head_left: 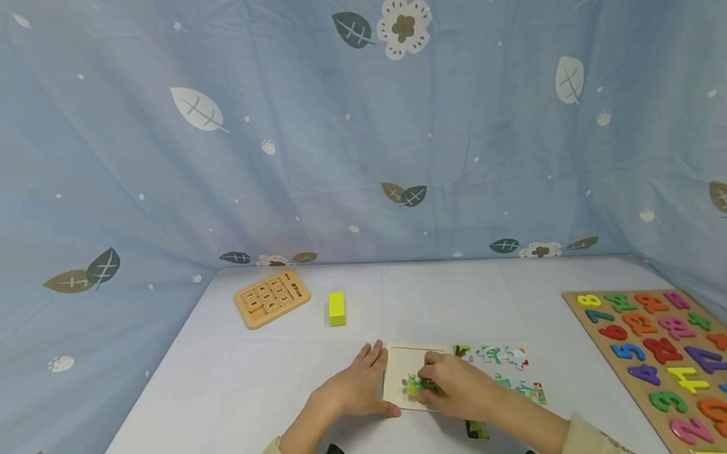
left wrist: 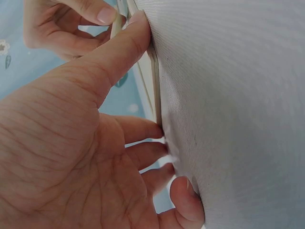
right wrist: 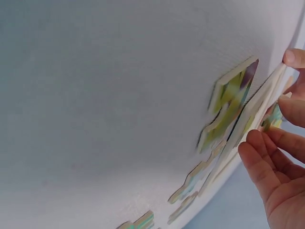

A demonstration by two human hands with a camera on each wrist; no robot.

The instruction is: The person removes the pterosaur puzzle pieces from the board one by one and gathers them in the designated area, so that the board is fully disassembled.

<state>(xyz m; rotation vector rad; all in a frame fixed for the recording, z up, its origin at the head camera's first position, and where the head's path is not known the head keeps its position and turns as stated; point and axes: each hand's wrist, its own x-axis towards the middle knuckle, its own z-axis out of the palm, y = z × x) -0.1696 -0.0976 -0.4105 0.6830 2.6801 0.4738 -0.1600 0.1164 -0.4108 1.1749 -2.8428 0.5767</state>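
A pale square wooden puzzle tray (head_left: 404, 356) lies on the white table. My left hand (head_left: 357, 382) steadies its left side, with the thumb at the near corner and fairly straight fingers along the edge. Over the tray, my right hand (head_left: 462, 387) pinches a green jigsaw piece (head_left: 433, 387) between thumb and fingertips, which partly hide it. Another jigsaw piece (head_left: 411, 385), light green, shows just left of those fingertips, inside the tray. In the right wrist view, a yellow-green jigsaw piece (right wrist: 231, 98) lies on the cloth beside the tray.
Several loose jigsaw pieces (head_left: 517, 357) lie right of the tray, and one dark-green piece (head_left: 476, 429) lies nearer me. A number board (head_left: 677, 367) fills the right side. Toward the back left are a wooden sliding number puzzle (head_left: 272, 298) and a yellow block (head_left: 337, 309).
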